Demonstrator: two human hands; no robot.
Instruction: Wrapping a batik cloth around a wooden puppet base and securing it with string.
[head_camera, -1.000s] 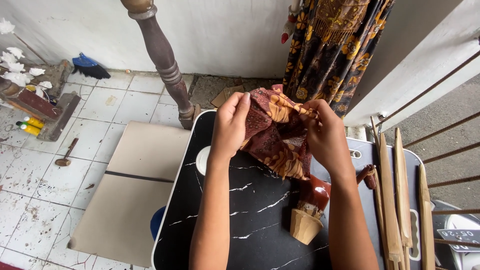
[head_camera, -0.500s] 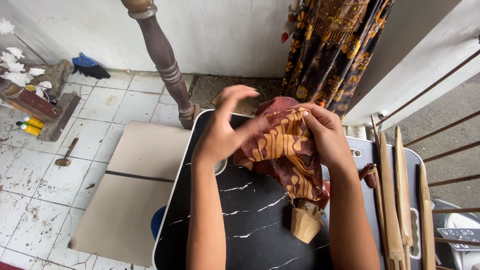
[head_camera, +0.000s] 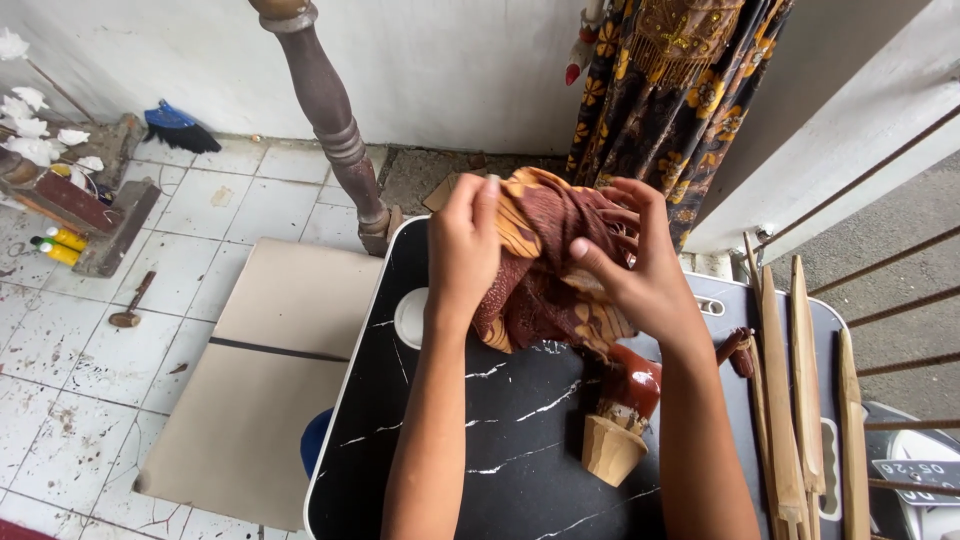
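Black table (head_camera: 520, 420) — hands bunching cloth (head_camera: 545, 270).

I see a white plaster wall (head_camera: 450, 60) at the back and a floor of white tiles (head_camera: 80, 370), stained and speckled with dirt. 1 turned dark wooden post (head_camera: 330, 120) stands on the tiles near the wall. A black table with white veining (head_camera: 500, 440) fills the lower middle, and a beige board (head_camera: 260, 380) lies flat just beside it. A dark flowered curtain (head_camera: 680, 90) hangs at the upper right. Even daylight, no hard shadows.
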